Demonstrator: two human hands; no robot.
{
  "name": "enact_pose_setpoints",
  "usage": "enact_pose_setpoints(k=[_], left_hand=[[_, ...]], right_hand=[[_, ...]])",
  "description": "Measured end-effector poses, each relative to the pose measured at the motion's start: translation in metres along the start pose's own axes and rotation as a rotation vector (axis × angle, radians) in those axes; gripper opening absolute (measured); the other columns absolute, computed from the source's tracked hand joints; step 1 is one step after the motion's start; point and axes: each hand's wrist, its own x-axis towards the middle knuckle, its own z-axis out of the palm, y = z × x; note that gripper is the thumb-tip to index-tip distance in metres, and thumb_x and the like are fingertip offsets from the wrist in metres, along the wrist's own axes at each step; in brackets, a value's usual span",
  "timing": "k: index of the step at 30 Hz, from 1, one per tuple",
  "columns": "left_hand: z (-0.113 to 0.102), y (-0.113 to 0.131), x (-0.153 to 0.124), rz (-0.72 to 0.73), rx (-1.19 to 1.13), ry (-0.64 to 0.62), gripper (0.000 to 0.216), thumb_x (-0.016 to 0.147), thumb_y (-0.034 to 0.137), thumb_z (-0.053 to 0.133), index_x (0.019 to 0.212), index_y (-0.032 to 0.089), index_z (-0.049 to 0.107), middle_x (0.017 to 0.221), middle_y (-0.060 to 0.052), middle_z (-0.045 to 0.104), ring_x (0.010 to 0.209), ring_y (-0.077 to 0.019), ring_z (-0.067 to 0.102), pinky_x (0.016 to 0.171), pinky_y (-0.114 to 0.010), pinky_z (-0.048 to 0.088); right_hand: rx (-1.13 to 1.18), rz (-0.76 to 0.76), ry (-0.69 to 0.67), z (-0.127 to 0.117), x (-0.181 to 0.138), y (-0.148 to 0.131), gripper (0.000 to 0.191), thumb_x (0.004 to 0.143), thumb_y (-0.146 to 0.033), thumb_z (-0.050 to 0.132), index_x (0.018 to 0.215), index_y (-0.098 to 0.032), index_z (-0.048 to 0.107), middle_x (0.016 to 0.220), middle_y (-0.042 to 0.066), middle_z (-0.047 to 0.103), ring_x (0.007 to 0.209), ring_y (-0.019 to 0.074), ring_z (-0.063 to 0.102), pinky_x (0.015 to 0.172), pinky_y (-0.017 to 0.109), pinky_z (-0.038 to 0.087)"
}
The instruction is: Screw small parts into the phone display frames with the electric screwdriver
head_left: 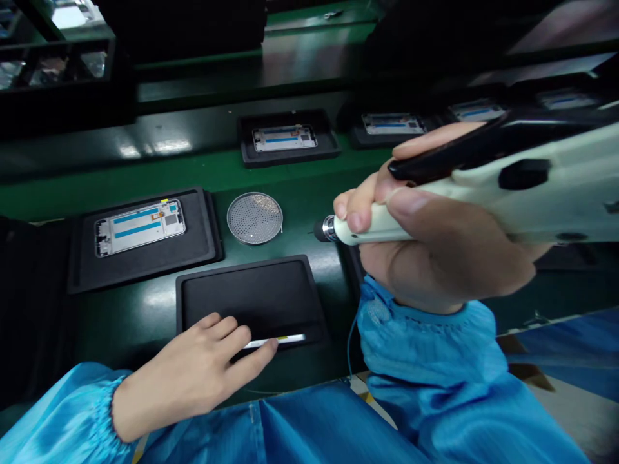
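My right hand (435, 251) is wrapped round a pale green electric screwdriver (565, 174) with a black lever on top. Its bit points left, held above the bench and touching nothing. Low in the view, my left hand (203, 364) grips a phone frame (293, 338) between thumb and fingers. The frame is tilted on edge, so only a thin white side with a yellow mark shows; its faces are hidden. Beneath that hand lies a black tray (256, 290). Beyond the tray, a round perforated screw plate (242, 219) holds many tiny screws along its upper right.
On the left, another phone frame (140, 227) with blue strips lies on a stacked black tray (198, 235). More phone frames sit in black trays along the green bench (159, 174), one (285, 138) at back centre. A dark bin rack (58, 90) stands upper left.
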Motion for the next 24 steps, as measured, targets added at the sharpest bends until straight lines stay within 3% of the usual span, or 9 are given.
enact_pose_setpoints(k=[6,10,12,15,18,22,24], left_hand=[[0.003,-0.009,-0.001,-0.038,-0.017,-0.039,0.048,0.095,0.008,0.039,0.142,0.015,0.040,0.095,-0.008,0.058,0.079,-0.0209,0.053,0.070,-0.036,0.048],[0.012,-0.038,0.013,-0.220,0.025,-0.041,0.041,0.095,0.007,0.036,0.135,0.011,0.046,0.114,-0.014,0.058,0.101,-0.0254,0.056,0.084,-0.041,0.049],[0.018,-0.052,0.023,-0.305,0.064,-0.043,0.035,0.096,0.006,0.035,0.126,0.006,0.052,0.110,-0.015,0.059,0.101,-0.0258,0.057,0.084,-0.042,0.050],[0.025,-0.064,0.031,-0.365,0.101,-0.049,0.023,0.096,0.009,0.044,0.114,0.010,0.058,0.100,-0.007,0.061,0.093,-0.0202,0.060,0.083,-0.039,0.052],[0.034,-0.067,0.022,-0.390,0.089,-0.055,0.017,0.092,0.010,0.052,0.107,0.014,0.060,0.096,-0.005,0.063,0.088,-0.0182,0.061,0.081,-0.036,0.053],[0.051,-0.072,-0.005,-0.431,-0.022,-0.053,0.037,0.086,0.006,0.050,0.122,0.012,0.053,0.105,-0.013,0.062,0.088,-0.0231,0.062,0.075,-0.036,0.055],[0.058,-0.074,-0.016,-0.464,-0.104,-0.042,0.035,0.087,0.007,0.047,0.120,0.014,0.052,0.106,-0.012,0.061,0.089,-0.0214,0.062,0.076,-0.034,0.055]], right_hand=[[0.037,-0.004,0.003,-0.002,0.000,0.004,0.018,0.055,-0.012,0.059,0.069,-0.020,0.066,0.048,-0.005,0.050,0.038,0.0140,0.050,0.043,0.035,0.041],[0.080,-0.050,-0.024,-0.003,0.001,0.007,0.020,0.055,-0.009,0.060,0.073,-0.017,0.068,0.047,-0.004,0.051,0.038,0.0151,0.051,0.043,0.036,0.041],[0.080,-0.063,-0.045,-0.004,0.001,0.007,0.020,0.059,-0.009,0.061,0.077,-0.015,0.068,0.050,-0.005,0.052,0.039,0.0155,0.052,0.043,0.036,0.041],[0.081,-0.082,-0.061,-0.004,0.002,0.007,0.021,0.061,-0.009,0.062,0.080,-0.016,0.068,0.051,-0.004,0.053,0.040,0.0165,0.053,0.044,0.037,0.042],[0.063,-0.061,0.036,0.000,0.003,0.006,0.018,0.057,-0.010,0.063,0.073,-0.018,0.067,0.048,-0.005,0.053,0.040,0.0156,0.051,0.044,0.036,0.041],[0.058,-0.057,0.189,0.005,0.007,0.002,0.015,0.051,-0.013,0.062,0.064,-0.020,0.063,0.040,-0.007,0.048,0.035,0.0143,0.046,0.044,0.033,0.035],[0.053,-0.063,0.256,0.004,0.009,0.002,0.016,0.048,-0.014,0.062,0.062,-0.022,0.062,0.039,-0.008,0.046,0.035,0.0141,0.045,0.046,0.033,0.034]])
